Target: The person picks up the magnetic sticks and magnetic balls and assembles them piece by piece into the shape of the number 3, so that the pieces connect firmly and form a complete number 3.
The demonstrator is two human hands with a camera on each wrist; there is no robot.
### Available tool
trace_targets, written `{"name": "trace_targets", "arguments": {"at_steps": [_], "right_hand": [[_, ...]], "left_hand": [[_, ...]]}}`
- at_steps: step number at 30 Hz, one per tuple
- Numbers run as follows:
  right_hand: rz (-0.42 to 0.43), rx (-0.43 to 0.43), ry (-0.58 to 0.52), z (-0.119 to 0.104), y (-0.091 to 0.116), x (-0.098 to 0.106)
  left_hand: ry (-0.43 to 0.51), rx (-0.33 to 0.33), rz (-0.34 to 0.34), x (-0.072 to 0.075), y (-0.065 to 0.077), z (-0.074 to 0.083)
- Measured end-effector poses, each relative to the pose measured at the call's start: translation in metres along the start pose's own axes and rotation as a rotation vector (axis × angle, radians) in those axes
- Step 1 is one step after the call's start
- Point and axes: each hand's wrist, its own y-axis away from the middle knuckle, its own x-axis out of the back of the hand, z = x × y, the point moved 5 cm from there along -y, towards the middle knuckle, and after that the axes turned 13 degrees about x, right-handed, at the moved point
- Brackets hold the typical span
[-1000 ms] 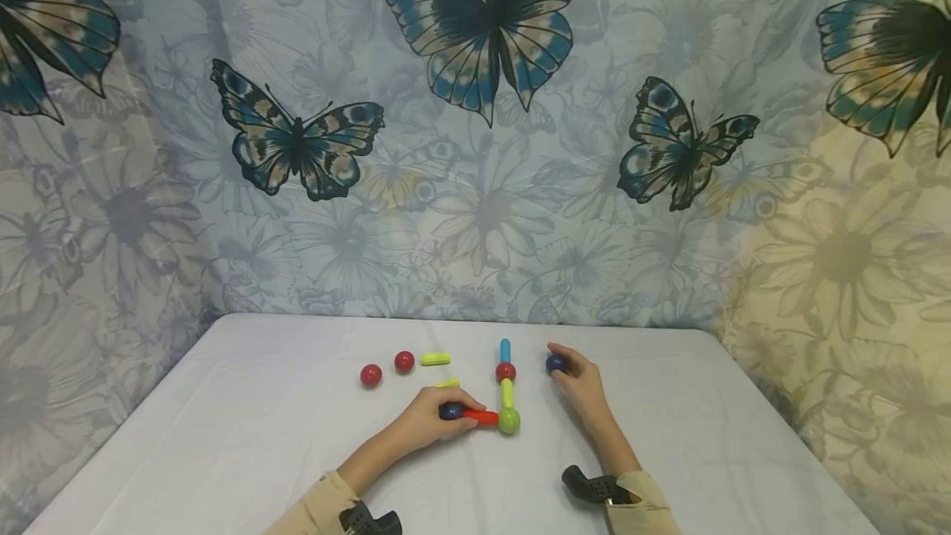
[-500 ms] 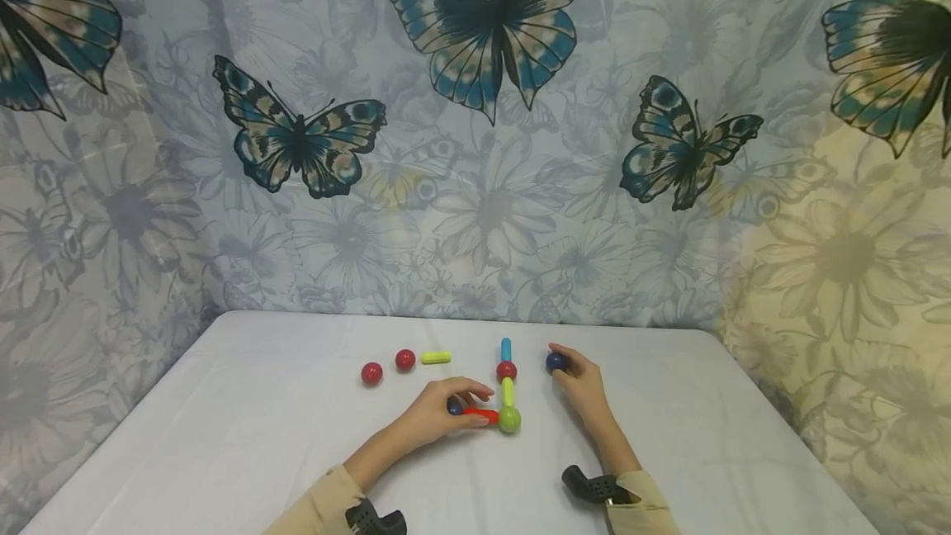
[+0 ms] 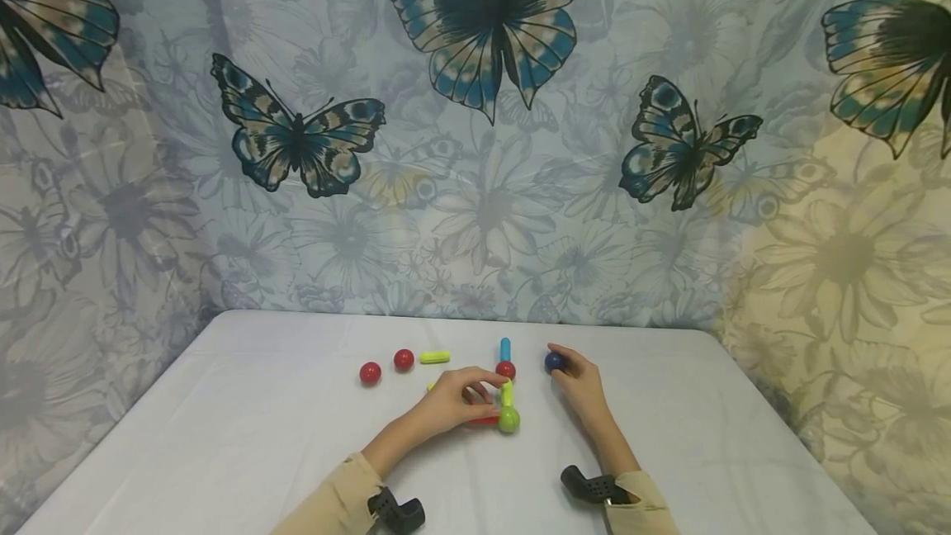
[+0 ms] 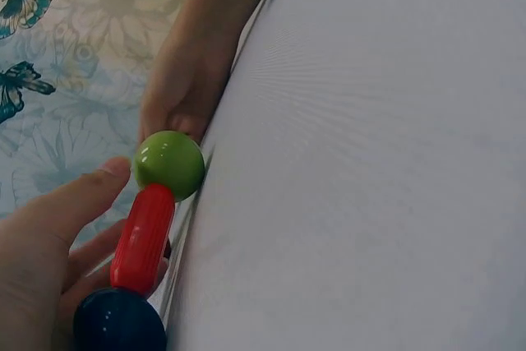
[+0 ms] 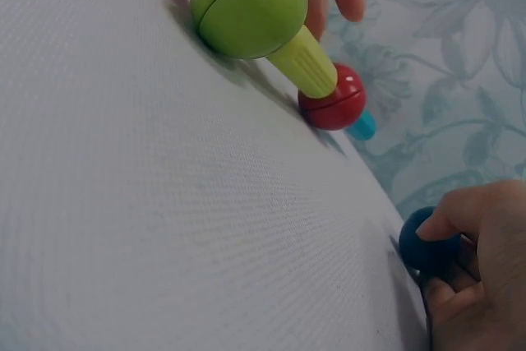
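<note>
Left hand (image 3: 455, 400) closer to green ball (image 3: 508, 420)

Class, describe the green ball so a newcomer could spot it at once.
On the white table, look between the left hand and right hand. There, the green ball joins a red stick to a yellow-green stick. Unlike the red balls and dark blue balls nearby, it is the only green one.

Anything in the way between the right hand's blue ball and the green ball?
Nothing visible. Only white tabletop shows between the blue ball in the right hand and the green ball. The left hand is close by, but on the green ball's left, off that line.
</note>
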Motion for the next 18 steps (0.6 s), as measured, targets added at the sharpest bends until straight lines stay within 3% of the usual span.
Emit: {"name": "trace_targets", "arguments": {"at_steps": [18], "right_hand": [[-0.003, -0.007, 0.049, 0.0015, -0.0006, -0.0013]], "left_hand": [[-0.024, -0.088, -0.049, -0.0060, -0.0017, 0.0047]]}}
